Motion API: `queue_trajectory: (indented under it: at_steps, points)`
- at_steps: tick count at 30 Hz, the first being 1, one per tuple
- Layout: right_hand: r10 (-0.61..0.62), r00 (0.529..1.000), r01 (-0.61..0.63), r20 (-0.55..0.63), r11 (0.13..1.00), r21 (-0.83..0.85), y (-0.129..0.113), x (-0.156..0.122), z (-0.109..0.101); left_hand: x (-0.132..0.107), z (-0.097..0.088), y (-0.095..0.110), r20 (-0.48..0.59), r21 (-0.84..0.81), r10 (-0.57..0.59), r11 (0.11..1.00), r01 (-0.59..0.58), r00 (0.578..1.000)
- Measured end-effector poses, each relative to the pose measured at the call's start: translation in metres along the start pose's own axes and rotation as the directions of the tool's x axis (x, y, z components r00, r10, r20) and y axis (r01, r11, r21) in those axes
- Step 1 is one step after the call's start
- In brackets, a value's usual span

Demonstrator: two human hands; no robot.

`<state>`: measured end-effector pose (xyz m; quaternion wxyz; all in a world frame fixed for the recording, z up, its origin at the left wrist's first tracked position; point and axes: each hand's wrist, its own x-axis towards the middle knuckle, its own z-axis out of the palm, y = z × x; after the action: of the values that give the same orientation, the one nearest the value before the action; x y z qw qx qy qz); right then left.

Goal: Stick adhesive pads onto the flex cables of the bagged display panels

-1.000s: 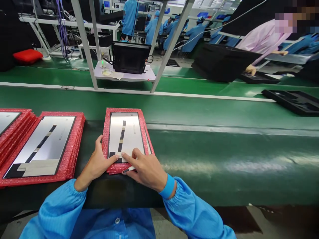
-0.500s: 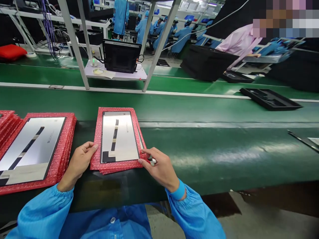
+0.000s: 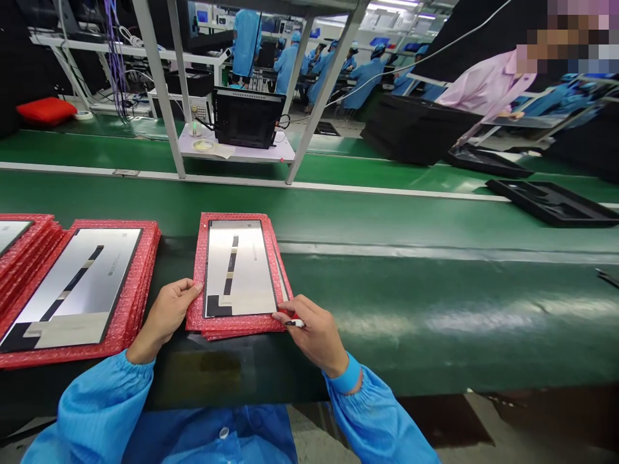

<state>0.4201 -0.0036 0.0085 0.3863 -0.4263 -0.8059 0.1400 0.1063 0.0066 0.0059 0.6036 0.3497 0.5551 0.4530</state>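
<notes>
A silver-backed display panel point(image 3: 239, 267) with black and tan strips lies on a red bubble-wrap pad point(image 3: 232, 325) at the near edge of the belt. My left hand point(image 3: 164, 312) rests against the pad's left edge, its fingertips beside the panel. My right hand point(image 3: 314, 336) sits at the pad's lower right corner and grips a slim white marker pen point(image 3: 294, 323) with a dark tip. To the left lies a stack of similar panels on red pads point(image 3: 140, 290), close to my left hand.
A wide green conveyor belt point(image 3: 387, 225) runs across the view. Black trays point(image 3: 551, 203) lie on it at the right. Beyond it, a monitor point(image 3: 244, 118) stands on a white shelf. A person in a pink coat and several people in blue work farther off.
My left hand has moved off the panel's lower corner to the pad's left edge. My right hand has shifted right to the pad's corner, keeping the pen. The view has swung slightly.
</notes>
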Motion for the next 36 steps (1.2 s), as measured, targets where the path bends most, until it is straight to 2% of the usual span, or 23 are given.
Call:
queue_trajectory:
  at_steps: [5, 16, 21, 23, 25, 28, 29, 31, 33, 36]
  points:
    - [-0.028, 1.000, 0.028, 0.008, 1.000, -0.002, -0.002, 0.005, 0.004, 0.001, 0.002, -0.001, 0.018, -0.041, -0.017, 0.999, 0.017, 1.000]
    - [0.018, 0.999, -0.016, -0.033, 0.999, 0.043, -0.004, 0.005, 0.009, 0.002, 0.008, -0.002, 0.068, -0.135, -0.045, 0.989, 0.054, 0.997]
    - [0.040, 0.996, -0.037, -0.074, 0.999, 0.037, -0.001, 0.004, 0.011, -0.002, 0.012, 0.002, 0.076, -0.106, -0.010, 0.994, 0.019, 0.997]
    - [0.097, 0.987, -0.093, -0.127, 0.995, 0.039, 0.005, 0.003, 0.007, -0.004, 0.015, 0.004, 0.069, -0.101, 0.019, 0.995, -0.012, 0.997]
    - [0.191, 0.956, -0.185, -0.222, 0.982, 0.047, 0.016, 0.001, 0.001, -0.005, 0.019, 0.006, 0.046, -0.108, 0.055, 0.993, -0.050, 0.997]
    - [0.311, 0.865, -0.308, -0.393, 0.949, 0.072, 0.043, -0.005, -0.006, -0.008, 0.026, 0.010, 0.008, -0.115, 0.104, 0.988, -0.102, 0.995]
    - [0.381, 0.793, -0.389, -0.475, 0.917, 0.086, 0.053, -0.007, -0.007, -0.009, 0.027, 0.012, -0.004, -0.110, 0.113, 0.987, -0.113, 0.994]
    - [0.493, 0.687, -0.507, -0.534, 0.851, 0.133, 0.071, -0.011, -0.007, -0.015, 0.024, 0.019, -0.034, -0.087, 0.113, 0.989, -0.116, 0.993]
    - [0.552, 0.635, -0.562, -0.540, 0.810, 0.168, 0.083, -0.015, -0.006, -0.027, 0.011, 0.030, -0.084, -0.048, 0.093, 0.994, -0.098, 0.992]
    - [0.587, 0.624, -0.601, -0.515, 0.782, 0.164, 0.086, -0.018, -0.006, -0.056, -0.030, 0.053, -0.198, 0.033, 0.060, 0.998, -0.054, 0.978]
